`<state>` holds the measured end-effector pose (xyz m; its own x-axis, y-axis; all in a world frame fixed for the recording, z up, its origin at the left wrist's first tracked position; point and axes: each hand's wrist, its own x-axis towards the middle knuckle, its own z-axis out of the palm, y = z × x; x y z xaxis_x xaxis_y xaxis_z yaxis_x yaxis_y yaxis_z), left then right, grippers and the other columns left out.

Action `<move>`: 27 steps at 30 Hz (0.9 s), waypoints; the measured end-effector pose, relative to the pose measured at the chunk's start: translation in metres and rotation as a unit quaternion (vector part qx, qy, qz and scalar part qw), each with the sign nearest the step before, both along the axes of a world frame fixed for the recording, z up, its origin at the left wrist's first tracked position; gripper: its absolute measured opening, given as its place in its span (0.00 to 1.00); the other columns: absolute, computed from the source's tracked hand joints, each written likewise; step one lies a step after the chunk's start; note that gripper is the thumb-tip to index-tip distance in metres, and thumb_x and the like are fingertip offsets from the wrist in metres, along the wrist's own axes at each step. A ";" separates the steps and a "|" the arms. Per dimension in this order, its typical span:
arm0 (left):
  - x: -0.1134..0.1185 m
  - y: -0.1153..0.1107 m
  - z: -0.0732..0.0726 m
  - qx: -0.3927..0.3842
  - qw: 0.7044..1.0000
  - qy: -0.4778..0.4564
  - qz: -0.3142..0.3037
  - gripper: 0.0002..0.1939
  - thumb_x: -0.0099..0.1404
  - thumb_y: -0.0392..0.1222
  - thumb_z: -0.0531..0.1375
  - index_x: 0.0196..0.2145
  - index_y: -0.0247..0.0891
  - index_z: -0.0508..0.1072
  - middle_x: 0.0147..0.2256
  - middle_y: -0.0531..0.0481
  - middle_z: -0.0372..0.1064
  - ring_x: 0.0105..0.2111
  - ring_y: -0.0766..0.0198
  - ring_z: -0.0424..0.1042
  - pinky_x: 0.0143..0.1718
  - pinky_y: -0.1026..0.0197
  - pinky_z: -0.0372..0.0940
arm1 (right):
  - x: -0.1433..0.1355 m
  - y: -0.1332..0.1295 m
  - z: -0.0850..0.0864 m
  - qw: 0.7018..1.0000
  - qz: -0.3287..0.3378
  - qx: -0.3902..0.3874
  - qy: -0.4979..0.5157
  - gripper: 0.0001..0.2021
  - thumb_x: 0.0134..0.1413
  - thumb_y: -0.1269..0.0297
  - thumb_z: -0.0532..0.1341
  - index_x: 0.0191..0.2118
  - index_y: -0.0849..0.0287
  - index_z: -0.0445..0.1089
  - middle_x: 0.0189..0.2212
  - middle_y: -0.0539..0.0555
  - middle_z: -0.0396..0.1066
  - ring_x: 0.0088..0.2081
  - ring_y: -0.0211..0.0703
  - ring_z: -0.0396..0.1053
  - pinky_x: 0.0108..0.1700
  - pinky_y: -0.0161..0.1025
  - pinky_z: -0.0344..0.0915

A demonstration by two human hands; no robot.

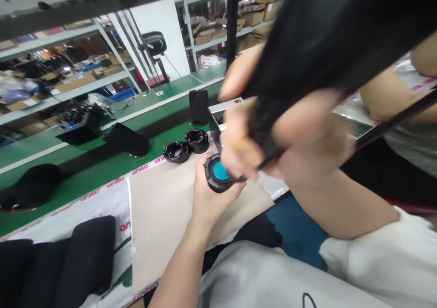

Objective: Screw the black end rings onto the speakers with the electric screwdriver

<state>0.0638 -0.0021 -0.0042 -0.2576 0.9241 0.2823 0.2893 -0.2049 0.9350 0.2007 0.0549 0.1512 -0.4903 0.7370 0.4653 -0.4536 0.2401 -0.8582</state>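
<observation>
My left hand (pixel 210 196) is closed round a round black speaker part (pixel 210 180) with a bright blue disc (pixel 220 170) in its middle, held up over the cardboard sheet. My right hand (pixel 307 139), smeared by motion, wraps around a large dark tool (pixel 307 48) that looks like an electric screwdriver. Its lower end is close to the speaker part's right edge; whether they touch I cannot tell. Just beyond the left hand, two black rings (pixel 176 151) sit side by side on the bench.
A tan cardboard sheet (pixel 160 208) covers the near bench. Black cylindrical speaker housings (pixel 126 138) lie along the green bench (pixel 164 135). An open box (pixel 215 121) stands behind my hands. Dark padded pieces (pixel 88 253) lie at lower left. Another person's arm (pixel 385 94) is at right.
</observation>
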 end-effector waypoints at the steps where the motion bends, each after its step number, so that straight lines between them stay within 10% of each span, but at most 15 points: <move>1: 0.002 -0.001 -0.001 -0.004 1.000 -0.007 0.005 0.44 0.52 0.47 0.79 0.63 0.41 0.68 0.54 0.41 0.80 0.53 0.43 0.82 0.54 0.45 0.78 | 0.004 0.008 -0.003 0.998 -0.045 0.007 0.032 0.23 0.48 0.45 0.79 0.30 0.53 0.68 0.15 0.40 0.60 0.13 0.35 0.58 0.17 0.41 0.59; 5: 0.004 -0.002 -0.002 -0.008 1.000 -0.007 -0.002 0.44 0.51 0.47 0.78 0.62 0.42 0.67 0.58 0.40 0.77 0.58 0.44 0.80 0.59 0.46 0.75 | 0.015 0.053 -0.039 0.959 -0.263 0.033 0.101 0.27 0.46 0.40 0.78 0.33 0.49 0.64 0.16 0.41 0.59 0.13 0.35 0.54 0.15 0.42 0.49; 10: 0.001 0.000 -0.004 0.001 1.000 0.004 0.002 0.44 0.52 0.49 0.78 0.62 0.42 0.67 0.59 0.38 0.75 0.58 0.44 0.80 0.57 0.47 0.76 | 0.011 0.088 -0.089 0.960 -0.271 0.024 0.068 0.24 0.57 0.40 0.73 0.37 0.52 0.65 0.18 0.42 0.63 0.15 0.36 0.57 0.17 0.41 0.52; 15: 0.002 0.001 -0.006 0.023 1.000 0.002 0.012 0.43 0.52 0.50 0.77 0.61 0.42 0.67 0.59 0.39 0.74 0.57 0.45 0.80 0.56 0.48 0.76 | 0.012 0.090 -0.101 0.967 -0.247 0.001 0.066 0.22 0.58 0.46 0.75 0.37 0.53 0.65 0.17 0.42 0.63 0.12 0.37 0.57 0.13 0.39 0.51; 20: 0.002 0.000 -0.009 0.038 0.999 0.001 0.014 0.42 0.52 0.48 0.78 0.61 0.42 0.68 0.58 0.40 0.75 0.55 0.47 0.81 0.55 0.51 0.75 | 0.023 0.075 -0.082 0.982 -0.180 -0.051 0.030 0.24 0.54 0.46 0.78 0.36 0.54 0.65 0.16 0.43 0.64 0.12 0.37 0.58 0.13 0.38 0.55; 27: 0.004 -0.003 -0.010 0.035 0.999 -0.020 0.005 0.46 0.51 0.52 0.80 0.62 0.42 0.67 0.56 0.40 0.77 0.54 0.47 0.82 0.56 0.50 0.76 | -0.010 0.028 0.010 0.990 -0.140 -0.002 0.034 0.28 0.65 0.34 0.66 0.43 0.50 0.53 0.15 0.37 0.59 0.15 0.37 0.59 0.18 0.37 0.61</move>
